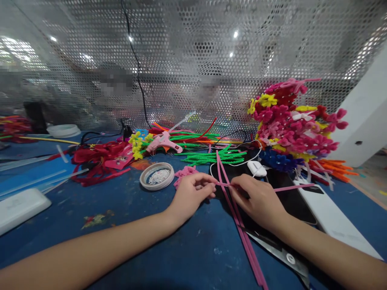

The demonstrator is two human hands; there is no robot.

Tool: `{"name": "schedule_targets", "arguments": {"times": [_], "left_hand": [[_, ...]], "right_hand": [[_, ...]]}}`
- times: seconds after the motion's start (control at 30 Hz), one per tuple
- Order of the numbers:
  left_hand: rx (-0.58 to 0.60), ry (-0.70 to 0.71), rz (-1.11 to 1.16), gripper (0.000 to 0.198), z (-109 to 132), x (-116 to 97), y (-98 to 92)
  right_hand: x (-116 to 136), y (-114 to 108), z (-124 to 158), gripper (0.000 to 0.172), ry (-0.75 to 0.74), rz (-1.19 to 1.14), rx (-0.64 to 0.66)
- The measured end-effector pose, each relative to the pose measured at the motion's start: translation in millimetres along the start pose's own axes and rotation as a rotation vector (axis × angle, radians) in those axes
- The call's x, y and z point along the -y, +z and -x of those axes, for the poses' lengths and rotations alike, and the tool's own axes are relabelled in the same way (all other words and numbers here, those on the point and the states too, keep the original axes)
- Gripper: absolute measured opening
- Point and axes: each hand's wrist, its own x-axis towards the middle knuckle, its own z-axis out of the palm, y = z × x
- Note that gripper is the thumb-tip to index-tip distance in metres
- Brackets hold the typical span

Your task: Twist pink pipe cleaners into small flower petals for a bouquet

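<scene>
A pink pipe cleaner [293, 187] runs between my two hands above the blue table. My left hand [193, 191] pinches its left end with thumb and forefinger. A short way to the right, my right hand [256, 197] grips the same stem, whose far end sticks out past the knuckles. More long pink pipe cleaners [243, 233] lie under the held one, stretching toward the front edge. Scissors [284, 253] lie partly beneath my right forearm. Just behind my left hand is a small pile of curled pink pipe cleaners [184, 173].
A round dish of white beads [157, 176], a pink glue gun [164, 143] and green pipe cleaners [214, 156] lie behind my hands. Fuzzy flowers [296, 125] are heaped at right, near an earbud case [256, 168]. Red ribbons [93, 161] lie left. A perforated metal screen [187, 60] stands behind.
</scene>
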Motion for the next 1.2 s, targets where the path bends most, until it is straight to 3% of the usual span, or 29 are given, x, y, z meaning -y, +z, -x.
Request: {"name": "schedule_targets", "arguments": {"times": [0.23, 0.37, 0.53, 0.7, 0.77, 0.93, 1.2], "left_hand": [[0.040, -0.035, 0.028, 0.016, -1, 4, -1.7], [0.122, -0.025, 0.028, 0.022, 0, 5, -1.2], [0.323, 0.134, 0.005, 0.027, 5, 2, 0.1], [0.429, 0.249, -0.153, 0.032, 8, -3, -4.0], [0.428, 0.254, -0.148, 0.029, 8, -3, -4.9], [0.279, 0.245, -0.003, 0.014, 8, 0, -4.0], [0.267, 0.278, -0.088, 0.010, 11, 1, -5.9]], "right_hand": [[-1, 2, 0, 0.015, -0.019, -0.017, -0.051], [-2, 4, 1, 0.014, -0.035, -0.005, -0.081], [-2, 2, 4, 0.016, -0.066, -0.010, -0.133], [3, -4, 6, 0.022, -0.061, -0.017, -0.192], [5, -6, 6, 0.021, -0.045, -0.070, -0.209], [9, -9, 5, 0.017, -0.015, -0.329, -0.159], [12, -10, 5, 0.029, 0.019, -0.474, -0.056]]}}
